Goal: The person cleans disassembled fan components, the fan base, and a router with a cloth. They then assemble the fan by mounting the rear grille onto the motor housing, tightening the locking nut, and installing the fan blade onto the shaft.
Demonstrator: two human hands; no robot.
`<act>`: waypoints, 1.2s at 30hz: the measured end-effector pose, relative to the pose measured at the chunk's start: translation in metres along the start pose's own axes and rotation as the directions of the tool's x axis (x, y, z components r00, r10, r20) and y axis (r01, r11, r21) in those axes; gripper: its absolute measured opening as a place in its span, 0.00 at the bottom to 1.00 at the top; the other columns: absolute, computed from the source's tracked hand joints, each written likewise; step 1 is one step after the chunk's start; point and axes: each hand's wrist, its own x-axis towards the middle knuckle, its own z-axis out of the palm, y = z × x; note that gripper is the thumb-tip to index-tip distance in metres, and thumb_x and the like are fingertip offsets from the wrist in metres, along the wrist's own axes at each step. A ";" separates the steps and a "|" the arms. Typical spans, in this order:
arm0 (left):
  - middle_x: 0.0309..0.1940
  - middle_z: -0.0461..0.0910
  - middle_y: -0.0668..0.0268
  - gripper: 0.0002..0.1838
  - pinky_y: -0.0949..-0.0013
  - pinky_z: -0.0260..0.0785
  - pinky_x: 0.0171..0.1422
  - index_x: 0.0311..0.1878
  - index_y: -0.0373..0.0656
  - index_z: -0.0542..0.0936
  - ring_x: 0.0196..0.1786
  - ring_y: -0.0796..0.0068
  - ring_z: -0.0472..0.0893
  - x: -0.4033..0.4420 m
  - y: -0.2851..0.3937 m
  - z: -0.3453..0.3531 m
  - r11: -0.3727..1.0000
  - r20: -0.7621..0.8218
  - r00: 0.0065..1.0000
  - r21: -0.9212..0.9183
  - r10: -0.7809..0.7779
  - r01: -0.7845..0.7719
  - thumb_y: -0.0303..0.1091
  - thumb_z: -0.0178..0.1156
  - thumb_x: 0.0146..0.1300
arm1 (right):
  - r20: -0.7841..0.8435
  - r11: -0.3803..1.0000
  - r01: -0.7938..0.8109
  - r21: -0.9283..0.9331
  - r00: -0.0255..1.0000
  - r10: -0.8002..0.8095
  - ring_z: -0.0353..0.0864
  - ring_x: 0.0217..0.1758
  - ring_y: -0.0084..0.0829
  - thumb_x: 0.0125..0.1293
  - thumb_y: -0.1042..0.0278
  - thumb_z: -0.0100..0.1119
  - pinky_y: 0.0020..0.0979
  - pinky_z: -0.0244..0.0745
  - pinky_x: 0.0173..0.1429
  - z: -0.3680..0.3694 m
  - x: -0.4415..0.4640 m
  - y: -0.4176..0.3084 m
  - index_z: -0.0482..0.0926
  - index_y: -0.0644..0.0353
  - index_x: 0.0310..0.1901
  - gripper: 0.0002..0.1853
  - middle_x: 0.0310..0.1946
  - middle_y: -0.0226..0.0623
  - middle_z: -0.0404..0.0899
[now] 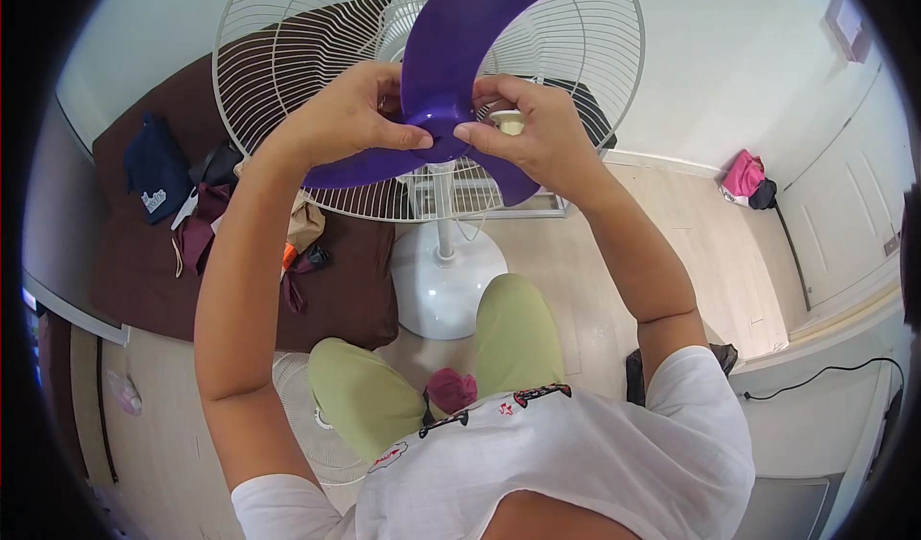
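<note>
A purple three-bladed fan blade [446,41] is in front of the white wire grille [288,60] of a standing fan. My left hand [355,118] grips its hub from the left, thumb on the hub's front and fingers hidden behind. From the right, my right hand [528,128] holds the same hub, thumb on the front and fingers partly behind the blade. One blade points up, the others spread to lower left and lower right. Below them, the white pole [444,209] rises from a round white base [449,286].
A brown mattress [355,291] with clothes and bags lies at the left. Another wire grille [297,415] is on the floor by my legs. A pink bag [743,177] sits by the right wall near a white door [844,195]. A black cable [825,371] runs at the lower right.
</note>
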 end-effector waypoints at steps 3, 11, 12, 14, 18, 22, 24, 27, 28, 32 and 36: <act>0.34 0.82 0.65 0.20 0.74 0.71 0.45 0.45 0.34 0.79 0.35 0.80 0.79 0.000 -0.002 0.001 1.000 -0.018 1.000 -0.020 -0.004 0.004 0.26 0.68 0.46 | 0.030 0.999 -0.022 0.025 0.999 0.021 0.80 0.37 0.24 0.53 0.63 0.69 0.24 0.74 0.45 -0.003 0.001 -0.004 0.78 0.69 0.43 0.21 0.34 0.38 0.82; 0.38 0.81 0.67 0.23 0.74 0.71 0.51 0.48 0.35 0.76 0.40 0.81 0.78 0.003 -0.006 -0.002 0.998 -0.044 0.999 -0.054 -0.030 0.028 0.26 0.70 0.46 | 0.000 0.999 -0.029 0.035 1.000 0.029 0.80 0.37 0.23 0.53 0.62 0.68 0.23 0.74 0.45 -0.004 0.003 -0.005 0.79 0.69 0.43 0.20 0.35 0.38 0.82; 0.38 0.80 0.68 0.23 0.74 0.71 0.51 0.48 0.35 0.76 0.41 0.81 0.78 0.002 -0.005 -0.001 0.997 -0.039 0.999 -0.075 -0.032 0.029 0.26 0.70 0.46 | 0.015 0.995 -0.067 0.074 0.998 0.066 0.80 0.37 0.23 0.54 0.62 0.68 0.23 0.74 0.45 -0.005 0.004 -0.005 0.79 0.68 0.43 0.20 0.35 0.38 0.82; 0.39 0.80 0.68 0.24 0.74 0.71 0.52 0.49 0.35 0.76 0.41 0.81 0.78 0.000 -0.005 -0.001 0.995 -0.037 0.999 -0.095 -0.033 0.030 0.26 0.70 0.46 | 0.006 0.998 -0.033 0.049 0.999 0.033 0.81 0.37 0.24 0.54 0.61 0.68 0.24 0.74 0.45 -0.001 0.004 0.001 0.79 0.68 0.43 0.20 0.34 0.39 0.82; 0.36 0.81 0.64 0.23 0.73 0.71 0.49 0.49 0.34 0.77 0.38 0.78 0.78 -0.004 -0.008 -0.003 0.997 -0.007 1.000 -0.073 0.004 -0.005 0.27 0.68 0.47 | -0.003 1.000 0.027 -0.007 1.000 -0.028 0.81 0.36 0.25 0.53 0.61 0.68 0.24 0.74 0.44 0.000 0.004 -0.004 0.79 0.68 0.43 0.20 0.34 0.39 0.83; 0.36 0.81 0.64 0.22 0.72 0.71 0.49 0.49 0.35 0.78 0.38 0.77 0.78 -0.002 -0.013 -0.008 0.999 0.011 1.000 -0.042 -0.019 0.019 0.25 0.67 0.46 | 0.010 1.000 0.004 0.011 1.000 -0.004 0.81 0.36 0.25 0.53 0.61 0.68 0.24 0.74 0.44 0.002 0.008 -0.004 0.79 0.69 0.43 0.20 0.34 0.39 0.83; 0.36 0.81 0.64 0.22 0.72 0.71 0.49 0.49 0.34 0.78 0.38 0.77 0.79 0.000 -0.015 -0.005 0.999 -0.020 1.000 -0.052 0.001 -0.003 0.25 0.67 0.47 | -0.024 0.999 0.034 -0.014 0.999 -0.034 0.81 0.36 0.25 0.54 0.62 0.67 0.24 0.74 0.44 0.005 0.009 0.003 0.79 0.69 0.43 0.20 0.34 0.39 0.83; 0.37 0.81 0.64 0.22 0.72 0.71 0.49 0.49 0.34 0.77 0.38 0.77 0.79 0.005 -0.019 -0.007 0.998 -0.059 0.997 -0.031 0.045 -0.046 0.25 0.67 0.47 | -0.028 1.000 -0.006 0.009 1.000 0.007 0.81 0.36 0.25 0.54 0.62 0.67 0.24 0.74 0.44 0.005 0.012 0.007 0.79 0.69 0.43 0.21 0.34 0.40 0.83; 0.37 0.81 0.63 0.23 0.72 0.71 0.50 0.49 0.34 0.77 0.39 0.76 0.79 0.006 -0.020 -0.008 0.998 -0.067 0.996 -0.006 0.060 -0.060 0.25 0.67 0.47 | -0.029 1.000 -0.006 0.008 1.000 0.006 0.81 0.36 0.25 0.54 0.62 0.67 0.24 0.74 0.44 0.005 0.013 0.007 0.79 0.69 0.43 0.21 0.34 0.40 0.83; 0.37 0.81 0.63 0.22 0.71 0.71 0.50 0.50 0.34 0.77 0.40 0.76 0.78 0.003 -0.021 -0.004 0.999 -0.075 0.996 0.002 0.043 -0.043 0.26 0.66 0.48 | -0.043 0.999 0.027 -0.024 0.999 -0.028 0.81 0.36 0.26 0.53 0.62 0.67 0.24 0.74 0.44 0.007 0.014 0.007 0.79 0.69 0.43 0.20 0.34 0.40 0.83; 0.39 0.79 0.64 0.23 0.72 0.70 0.51 0.52 0.35 0.75 0.42 0.77 0.77 0.005 -0.019 -0.005 0.998 -0.073 0.995 0.001 0.070 -0.070 0.28 0.65 0.51 | -0.063 0.997 0.023 -0.068 0.998 -0.027 0.82 0.36 0.26 0.53 0.63 0.66 0.25 0.74 0.43 0.008 0.015 0.006 0.79 0.69 0.43 0.20 0.33 0.40 0.83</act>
